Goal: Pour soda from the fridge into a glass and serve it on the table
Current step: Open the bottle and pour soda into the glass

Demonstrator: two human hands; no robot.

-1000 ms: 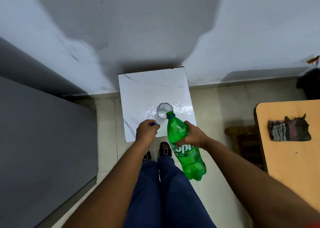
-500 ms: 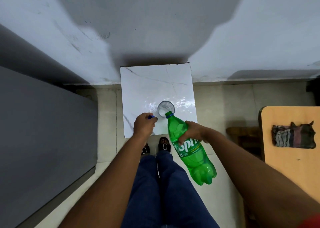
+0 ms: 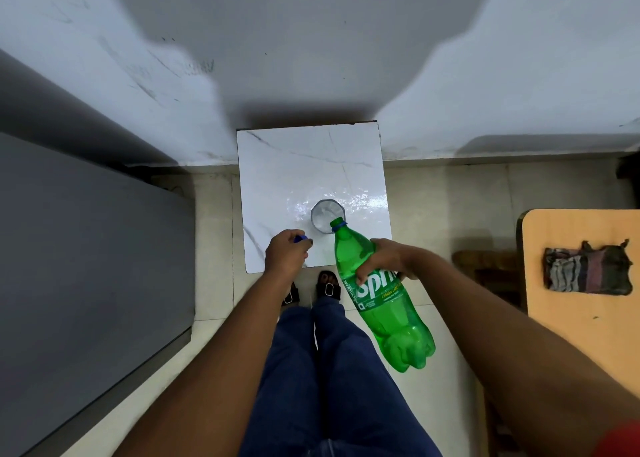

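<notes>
- Head cam: right hand point(image 3: 384, 260) had its fingers wrapped round the green soda bottle point(image 3: 377, 297), tipped so the mouth sat over the glass point(image 3: 327, 220), just past the fingertips.
- Left hand point(image 3: 285, 257) was curled shut on a blue cap point(image 3: 300, 238), resting at the white table point(image 3: 311, 165) edge, glass just beyond its knuckles.

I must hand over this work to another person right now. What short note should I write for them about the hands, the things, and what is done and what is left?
Right hand: grips the green soda bottle, tilted, mouth at the rim of the glass.
Left hand: closed on the blue cap, resting at the near edge of the white marble table.
Done: bottle is out and uncapped; the glass stands on the white marble table.
Left: finish pouring, recap the bottle, serve the glass. How full the glass is cannot be told.
</notes>
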